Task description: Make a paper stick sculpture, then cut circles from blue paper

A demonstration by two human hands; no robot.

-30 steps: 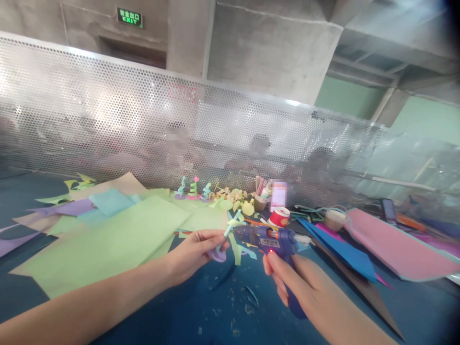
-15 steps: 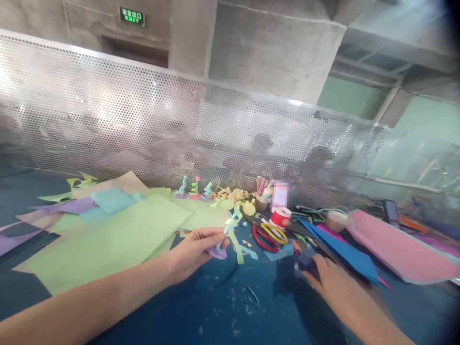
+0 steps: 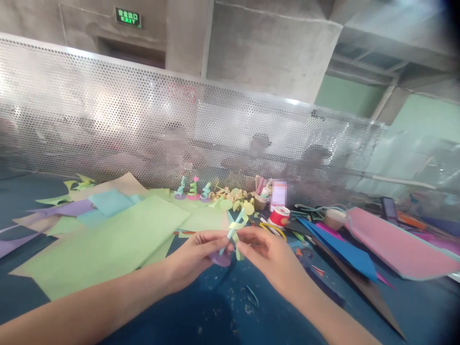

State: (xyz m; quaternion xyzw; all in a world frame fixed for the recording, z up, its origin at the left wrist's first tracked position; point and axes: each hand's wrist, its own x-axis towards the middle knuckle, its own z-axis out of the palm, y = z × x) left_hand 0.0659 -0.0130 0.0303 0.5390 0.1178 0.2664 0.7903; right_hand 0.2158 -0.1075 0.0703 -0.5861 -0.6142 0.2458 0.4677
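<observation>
Your left hand [image 3: 196, 254] pinches the paper flower [image 3: 233, 230]; your right hand [image 3: 268, 254], at its 3 o'clock, grips its yellow strip [image 3: 240, 249].

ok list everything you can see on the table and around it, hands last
paper craft: 1, light blue stick with yellow strips on a purple disc, between both hands
green sheet: 1 large, light green, left
blue sheet: 1, light blue, far left
pink sheet: 1, pink, right
dark blue paper: 1, right of centre
tape roll: 1, red and white, centre back
paper figures: 3, teal and pink, by the mesh
mesh screen: 1, silver, behind the table
exit sign: 1, green, top left
left hand: holds the craft
right hand: fingers at the craft
</observation>
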